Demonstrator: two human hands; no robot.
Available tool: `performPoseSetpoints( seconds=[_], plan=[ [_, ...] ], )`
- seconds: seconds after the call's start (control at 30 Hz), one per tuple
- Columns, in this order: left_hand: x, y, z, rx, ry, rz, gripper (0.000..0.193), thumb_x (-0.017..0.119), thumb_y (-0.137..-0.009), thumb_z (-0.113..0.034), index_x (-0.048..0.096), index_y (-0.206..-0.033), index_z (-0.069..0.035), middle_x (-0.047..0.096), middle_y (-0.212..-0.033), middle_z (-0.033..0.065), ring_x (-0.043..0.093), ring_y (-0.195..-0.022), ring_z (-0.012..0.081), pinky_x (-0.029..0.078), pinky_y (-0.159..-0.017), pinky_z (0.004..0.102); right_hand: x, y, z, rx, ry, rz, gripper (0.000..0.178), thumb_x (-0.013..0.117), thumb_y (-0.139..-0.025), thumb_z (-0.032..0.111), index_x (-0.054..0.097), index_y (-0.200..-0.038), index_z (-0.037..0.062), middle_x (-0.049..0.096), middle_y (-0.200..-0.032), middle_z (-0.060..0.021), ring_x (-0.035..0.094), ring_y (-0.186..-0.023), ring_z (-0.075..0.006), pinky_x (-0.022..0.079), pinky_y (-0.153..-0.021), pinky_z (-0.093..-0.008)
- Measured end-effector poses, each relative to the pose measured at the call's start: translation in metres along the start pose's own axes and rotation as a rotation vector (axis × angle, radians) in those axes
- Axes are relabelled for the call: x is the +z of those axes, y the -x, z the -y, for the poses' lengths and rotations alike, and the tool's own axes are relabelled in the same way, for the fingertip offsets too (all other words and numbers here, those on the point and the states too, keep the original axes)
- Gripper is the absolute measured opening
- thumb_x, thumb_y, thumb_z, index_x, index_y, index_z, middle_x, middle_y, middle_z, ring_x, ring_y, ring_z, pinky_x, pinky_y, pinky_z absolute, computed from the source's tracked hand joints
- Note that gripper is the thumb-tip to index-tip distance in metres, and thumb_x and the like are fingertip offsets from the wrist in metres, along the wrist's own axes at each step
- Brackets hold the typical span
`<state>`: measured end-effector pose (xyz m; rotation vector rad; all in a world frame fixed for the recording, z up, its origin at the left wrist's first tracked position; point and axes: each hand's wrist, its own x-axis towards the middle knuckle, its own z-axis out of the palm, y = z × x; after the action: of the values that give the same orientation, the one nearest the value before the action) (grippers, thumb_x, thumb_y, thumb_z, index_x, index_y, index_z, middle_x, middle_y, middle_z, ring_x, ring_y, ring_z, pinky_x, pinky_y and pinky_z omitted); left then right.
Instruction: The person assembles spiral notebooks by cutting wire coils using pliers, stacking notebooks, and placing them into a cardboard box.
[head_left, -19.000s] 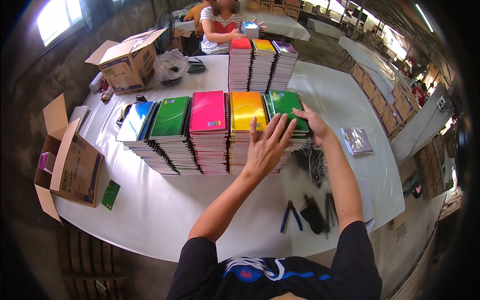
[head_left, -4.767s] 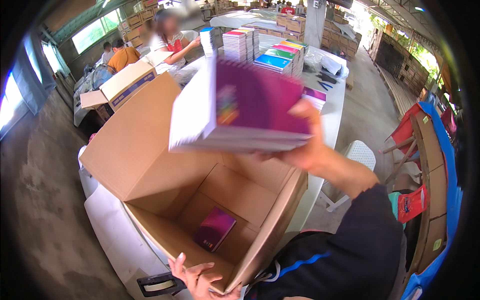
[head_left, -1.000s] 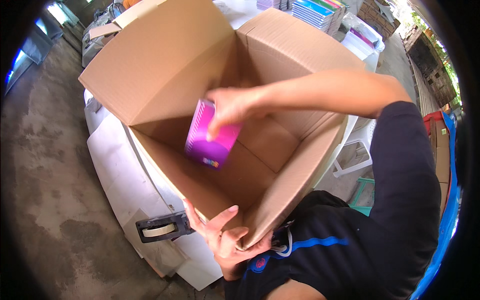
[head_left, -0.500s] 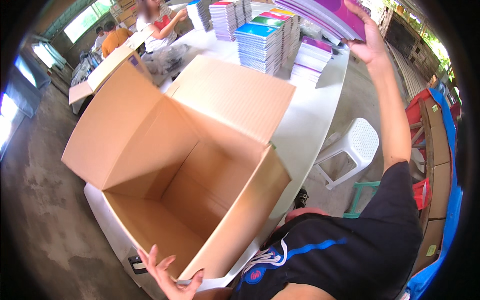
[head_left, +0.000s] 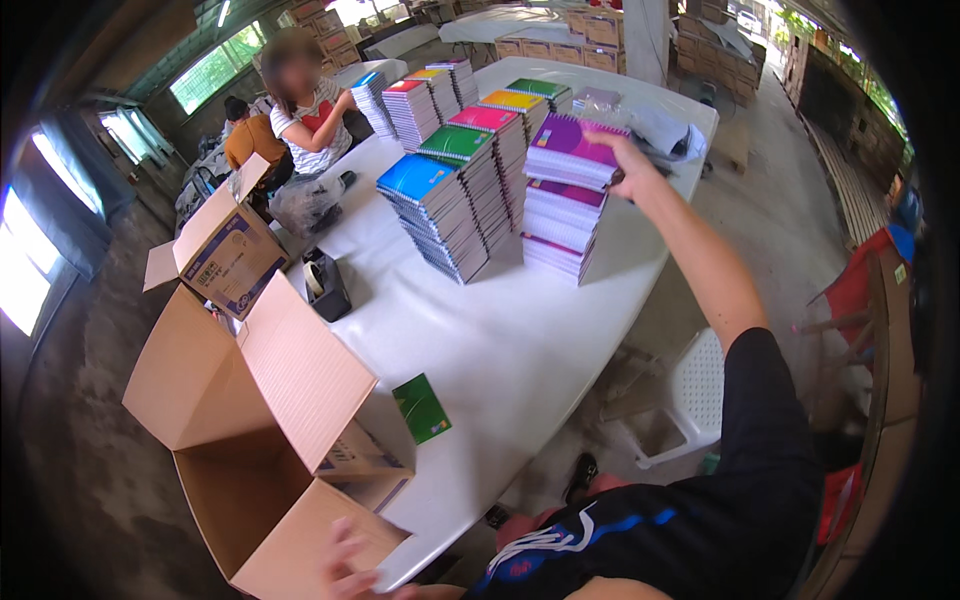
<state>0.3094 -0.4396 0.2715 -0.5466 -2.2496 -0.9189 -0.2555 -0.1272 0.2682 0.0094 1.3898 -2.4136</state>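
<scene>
A bundle of purple spiral notebooks (head_left: 572, 140) rests on top of a stack of purple-covered notebooks (head_left: 562, 218) on the white table. My right hand (head_left: 628, 168) grips the bundle at its right side, fingers over the top cover. To the left of it stand tall stacks of notebooks with blue (head_left: 418, 180), green (head_left: 458, 143), pink and yellow covers. My left hand (head_left: 348, 562), slightly blurred, is open with fingers apart at the near side of an open cardboard box (head_left: 215, 480). Part of the box's inside shows, and I see nothing in it.
A green notebook or cover (head_left: 422, 408) lies beside the box. Beyond are a black tape dispenser (head_left: 325, 285), a second open box (head_left: 235, 255) and crumpled plastic (head_left: 305, 203). A person (head_left: 310, 120) sits across the table. A white stool (head_left: 690, 400) stands at right.
My right hand has brought the purple notebooks down from a raised position onto the stack. My view has turned, and the box now appears lower and further left. My left hand stays near it.
</scene>
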Motion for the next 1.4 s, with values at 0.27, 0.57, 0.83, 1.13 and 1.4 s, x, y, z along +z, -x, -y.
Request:
performPoseSetpoints(
  seconds=[0.27,0.57,0.83,1.13,1.4],
  plan=[
    [0.251,-0.098,0.067,-0.575,0.685,0.305,0.064,0.08,-0.069,-0.012,0.047,-0.124,-0.004,0.044,-0.134,0.0165,0.045,-0.124,0.0334,0.04,-0.099,0.0446,-0.014,-0.023,-0.007,0.105,0.508,-0.188,0.044,0.077,-0.071,0.038,0.063,-0.1,0.0076,0.063,-0.089,-0.0069,0.061,-0.072,-0.0177,0.053,-0.068,-0.0403],
    [0.452,-0.127,0.195,-0.689,0.065,0.011,0.11,0.085,-0.061,-0.02,0.015,-0.143,-0.006,0.024,-0.144,0.0206,0.03,-0.131,0.0365,0.03,-0.104,0.0485,-0.027,-0.024,0.015,0.038,0.834,0.02,0.056,0.074,-0.071,0.045,0.063,-0.116,0.013,0.062,-0.118,-0.0076,0.053,-0.112,-0.0193,0.033,-0.099,-0.0351],
    [0.508,-0.186,0.22,-0.753,-0.109,-0.079,0.119,0.085,-0.056,-0.03,0.01,-0.144,-0.004,0.017,-0.147,0.0244,0.029,-0.13,0.0381,0.029,-0.099,0.0479,-0.049,-0.008,0.011,0.301,0.341,-0.12,0.067,0.067,-0.068,0.055,0.054,-0.123,0.0189,0.046,-0.133,-0.0075,0.031,-0.129,-0.0284,0.009,-0.101,-0.0649],
    [0.534,-0.203,0.264,-0.76,-0.3,-0.258,0.116,0.079,-0.064,-0.041,0.001,-0.145,-0.012,0.013,-0.149,0.0272,0.028,-0.131,0.0407,0.031,-0.093,0.0525,-0.041,-0.022,0.002,0.287,0.32,-0.023,0.045,0.062,-0.076,0.045,0.06,-0.108,0.0132,0.063,-0.103,-0.0061,0.059,-0.097,-0.0254,0.044,-0.083,-0.0582],
    [0.556,-0.247,0.301,-0.964,-0.406,-0.122,0.109,0.071,-0.066,-0.059,0.018,-0.139,0.001,0.012,-0.148,0.0294,0.025,-0.132,0.0433,0.032,-0.096,0.0527,-0.034,-0.078,0.012,0.247,0.386,-0.032,0.045,0.062,-0.076,0.046,0.061,-0.106,0.0135,0.063,-0.102,-0.0057,0.059,-0.096,-0.0226,0.048,-0.078,-0.0516]
  ],
)
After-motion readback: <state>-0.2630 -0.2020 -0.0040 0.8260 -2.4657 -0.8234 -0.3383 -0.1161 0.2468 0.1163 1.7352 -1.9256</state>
